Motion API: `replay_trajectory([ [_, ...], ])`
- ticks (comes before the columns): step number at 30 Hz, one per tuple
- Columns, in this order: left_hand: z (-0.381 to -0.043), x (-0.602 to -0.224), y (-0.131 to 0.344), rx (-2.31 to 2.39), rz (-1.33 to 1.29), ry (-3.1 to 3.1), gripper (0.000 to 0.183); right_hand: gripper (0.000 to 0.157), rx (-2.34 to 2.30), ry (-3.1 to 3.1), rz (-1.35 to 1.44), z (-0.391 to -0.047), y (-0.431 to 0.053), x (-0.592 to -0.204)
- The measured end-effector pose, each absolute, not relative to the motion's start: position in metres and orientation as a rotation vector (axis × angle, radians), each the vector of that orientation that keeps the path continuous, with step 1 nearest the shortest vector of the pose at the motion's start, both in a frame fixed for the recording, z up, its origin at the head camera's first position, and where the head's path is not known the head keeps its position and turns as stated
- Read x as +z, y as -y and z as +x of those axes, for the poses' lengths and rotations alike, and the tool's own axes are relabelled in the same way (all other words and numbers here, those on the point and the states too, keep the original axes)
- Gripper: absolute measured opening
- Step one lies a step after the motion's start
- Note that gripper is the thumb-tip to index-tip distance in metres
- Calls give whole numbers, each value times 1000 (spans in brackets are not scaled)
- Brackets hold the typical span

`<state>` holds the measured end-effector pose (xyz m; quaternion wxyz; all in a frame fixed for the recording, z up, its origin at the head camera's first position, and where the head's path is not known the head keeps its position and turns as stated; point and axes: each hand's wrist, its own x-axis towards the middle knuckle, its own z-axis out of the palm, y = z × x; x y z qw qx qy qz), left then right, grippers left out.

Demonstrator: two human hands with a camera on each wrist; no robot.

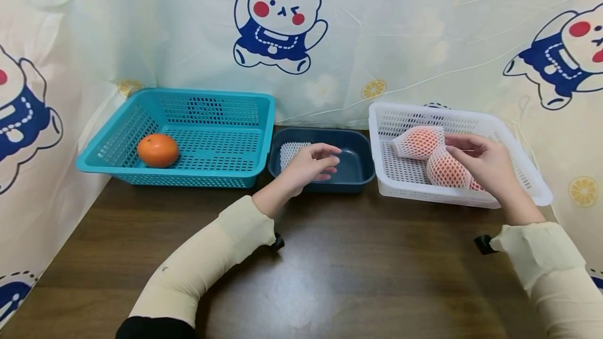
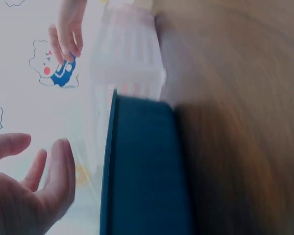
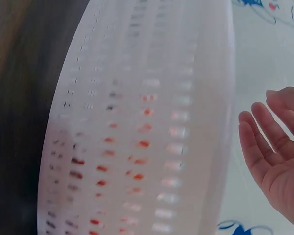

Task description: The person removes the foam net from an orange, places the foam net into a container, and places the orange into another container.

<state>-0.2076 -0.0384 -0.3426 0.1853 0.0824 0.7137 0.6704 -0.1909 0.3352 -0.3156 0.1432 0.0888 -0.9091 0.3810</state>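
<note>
My left hand (image 1: 312, 165) is over the dark blue tray (image 1: 356, 158), its fingers loosely bent with nothing between them. Inside that tray, partly behind the hand, lies a white foam net sleeve (image 1: 289, 151). Above the white basket (image 1: 529, 184) is my right hand (image 1: 487, 160), fingers relaxed and holding nothing in the right wrist view. Beside its fingertips in the head view are two orange fruits in white foam nets, one farther back (image 1: 419, 141) and one nearer (image 1: 446, 170). Part of another netted fruit (image 1: 476, 185) shows below the hand, mostly hidden.
A teal basket (image 1: 226, 177) stands at the left with one bare orange fruit (image 1: 158, 150) in it. All three containers line the back of the brown wooden table (image 1: 348, 260), against a printed curtain (image 1: 358, 30).
</note>
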Motion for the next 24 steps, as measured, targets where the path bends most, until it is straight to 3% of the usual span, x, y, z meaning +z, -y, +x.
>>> replay_trajectory([
  [14,-212,-353,-4,2050,37,-1617,48,55,726,2977,50,-207,-363,-320],
  [24,-211,-353,-28,2059,-60,-1505,53,93,569,3261,-76,-224,-367,-320],
])
